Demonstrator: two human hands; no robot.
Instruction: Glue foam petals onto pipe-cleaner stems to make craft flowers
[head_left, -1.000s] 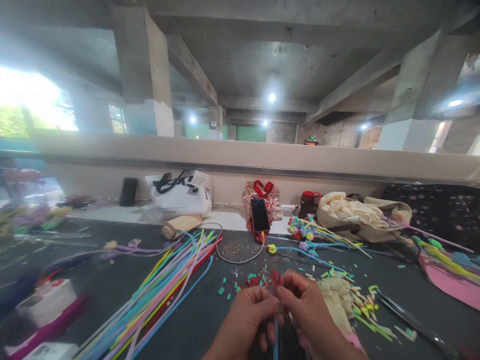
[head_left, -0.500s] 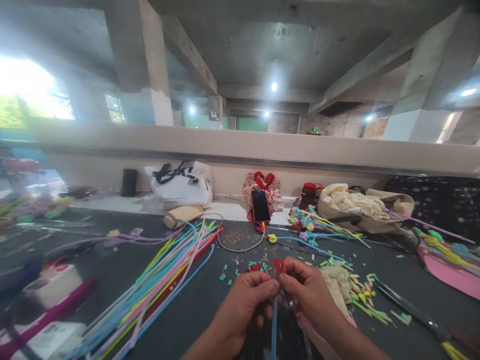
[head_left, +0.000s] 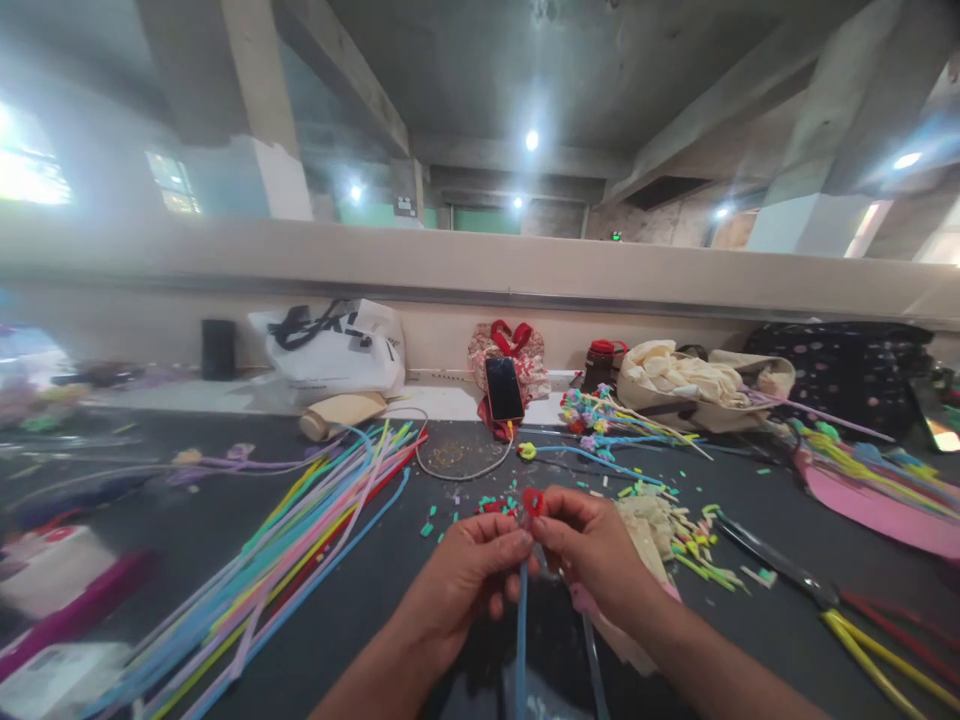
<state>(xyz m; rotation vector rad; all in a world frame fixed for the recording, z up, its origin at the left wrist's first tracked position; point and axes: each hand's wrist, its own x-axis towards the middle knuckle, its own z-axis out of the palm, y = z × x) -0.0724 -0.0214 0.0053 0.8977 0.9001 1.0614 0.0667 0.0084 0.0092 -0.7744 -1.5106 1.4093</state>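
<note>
My left hand (head_left: 480, 560) pinches a blue pipe cleaner (head_left: 522, 640) near its top, and the stem hangs down towards me. Close against it, my right hand (head_left: 589, 535) grips a small red fuzzy piece (head_left: 533, 500) between thumb and fingertips. The fingertips of both hands meet there, hiding how the red piece and the blue stem join. Just behind the hands lie red and green cut bits (head_left: 495, 506) on the dark tabletop (head_left: 360, 620).
Left lies a bundle of coloured pipe cleaners (head_left: 300, 560). To the right are cut scraps (head_left: 697, 545) and scissors (head_left: 814, 590) with yellow and red handles. A phone (head_left: 504, 390) on a cable leans at the back, between a white bag (head_left: 337, 350) and a red-lidded bottle (head_left: 601, 368).
The camera view has turned, so the whole scene sits further left and higher. Both hands keep nearly the same pinch; the red piece looks slightly turned, showing more of its face.
</note>
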